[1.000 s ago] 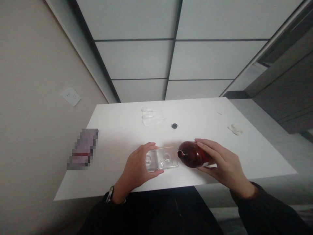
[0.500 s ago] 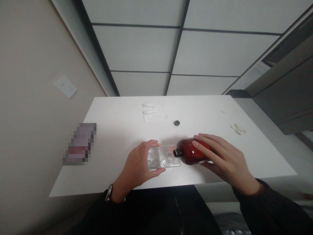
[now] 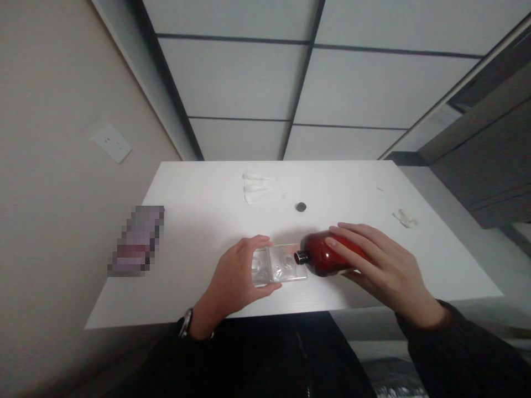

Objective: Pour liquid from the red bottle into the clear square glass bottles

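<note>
My left hand (image 3: 236, 271) is closed around the left part of a clear plastic case (image 3: 286, 267), thumb on the near edge and fingers on the far edge. Round shapes show inside the case, which lies open on the white table. In my right hand (image 3: 381, 265) is a dark red-brown bottle (image 3: 321, 253), tipped nearly on its side. Its uncapped black-looking neck points left, over the right half of the case. Whether liquid is leaving the mouth cannot be made out. Beyond the bottle lies a small round black cap (image 3: 301, 207).
On the white table (image 3: 194, 221), a crumpled clear-white plastic piece (image 3: 262, 188) lies at the back. A pale crumpled scrap (image 3: 405, 218) is on the right. A blurred-out purplish object (image 3: 139, 237) stands at the left edge. A wall socket (image 3: 112, 143) is at left.
The view has shifted very slightly. Both hands keep their hold, and the bottle stays tilted over the case with almost no movement.
</note>
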The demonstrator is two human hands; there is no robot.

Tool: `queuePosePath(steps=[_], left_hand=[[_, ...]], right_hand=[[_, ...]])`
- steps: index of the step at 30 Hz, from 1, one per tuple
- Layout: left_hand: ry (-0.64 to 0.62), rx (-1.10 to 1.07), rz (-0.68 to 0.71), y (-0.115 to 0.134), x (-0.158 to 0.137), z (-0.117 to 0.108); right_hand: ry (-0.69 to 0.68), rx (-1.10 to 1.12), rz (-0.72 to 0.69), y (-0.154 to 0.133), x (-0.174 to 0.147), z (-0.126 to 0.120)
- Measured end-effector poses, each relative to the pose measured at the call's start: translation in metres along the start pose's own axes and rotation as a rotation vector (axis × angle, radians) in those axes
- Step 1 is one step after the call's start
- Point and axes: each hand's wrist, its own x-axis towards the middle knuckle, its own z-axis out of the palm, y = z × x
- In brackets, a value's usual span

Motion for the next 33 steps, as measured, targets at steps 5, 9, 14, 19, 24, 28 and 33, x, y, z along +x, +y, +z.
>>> queuePosePath(steps=[5,9,14,19,24,28,33], left_hand=[[-0.017,-0.023,-0.029,0.0013,0.0004,-0.0014],[-0.009,-0.034,-0.026,0.0023,0.0004,-0.0019],[0.0,-0.017,-0.006,0.0028,0.0001,-0.0019],[-0.024,-0.035,-0.038,0.003,0.0005,-0.0023],[-0.001,-0.033,-0.014,0.0019,0.0004,-0.0019],[0.017,-0.005,0.02,0.002,0.0,-0.0013],[0.021,0.0,0.034,0.0033,0.0003,-0.0019]], right_hand=[[-0.003,0.002,0.005,0.0006,-0.0001,0.001],[-0.015,-0.005,-0.001,0.0005,0.0003,0.0001],[-0.021,-0.017,-0.013,0.0003,0.0007,-0.0004],[-0.021,-0.028,-0.022,0.0006,0.002,-0.001],[-0.017,-0.047,-0.039,0.0009,0.0036,-0.0021],[-0.026,-0.056,-0.053,0.0017,0.0038,-0.0035],[-0.016,-0.085,-0.097,0.0019,0.0074,-0.0061]])
